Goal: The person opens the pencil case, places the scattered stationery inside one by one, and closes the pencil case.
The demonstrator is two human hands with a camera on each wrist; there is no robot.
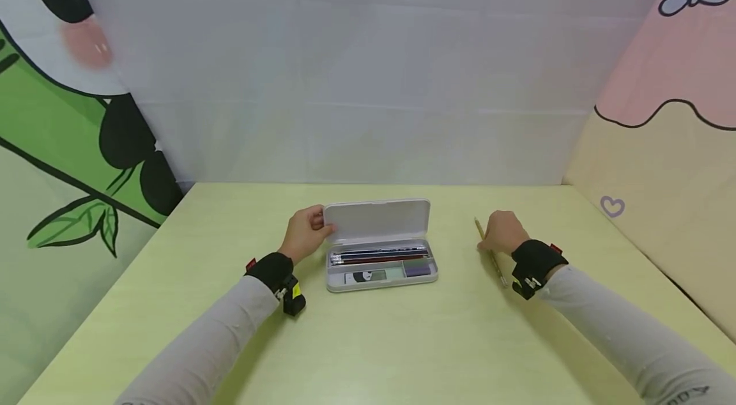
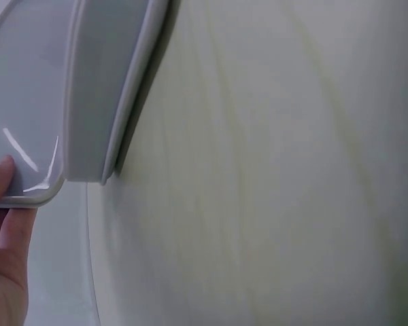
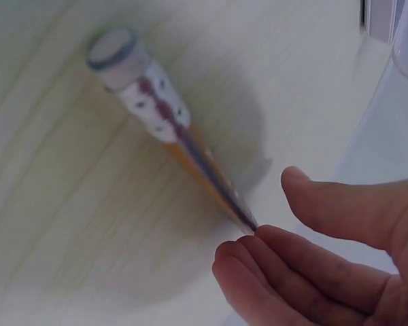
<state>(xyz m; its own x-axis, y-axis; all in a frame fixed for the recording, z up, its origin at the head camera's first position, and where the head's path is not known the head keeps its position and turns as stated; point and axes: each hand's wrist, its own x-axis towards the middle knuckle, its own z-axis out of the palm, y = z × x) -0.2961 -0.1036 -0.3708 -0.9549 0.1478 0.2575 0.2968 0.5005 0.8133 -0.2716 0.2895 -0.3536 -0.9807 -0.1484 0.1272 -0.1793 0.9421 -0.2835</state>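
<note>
An open white pencil case (image 1: 382, 287) lies on the table, its lid (image 1: 382, 221) raised at the back. My left hand (image 1: 306, 232) grips the lid's left edge, thumb on the inner face and fingers behind; the left wrist view shows the same lid corner (image 2: 37, 159) in that grip. To the right, my right hand (image 1: 505, 232) is over a wooden pencil (image 1: 499, 269). In the right wrist view the pencil's eraser end (image 3: 112, 49) points towards the camera. There the fingertips (image 3: 232, 257) meet the pencil shaft, while the thumb stands apart from it.
Inside the case, several dark pencils (image 1: 379, 256) lie in the rear compartment. A purple block (image 1: 416, 268) and a white piece with a black-and-white picture (image 1: 363, 276) sit in front. The pale yellow table (image 1: 368, 341) ends at a grey cloth wall (image 1: 368, 73) behind.
</note>
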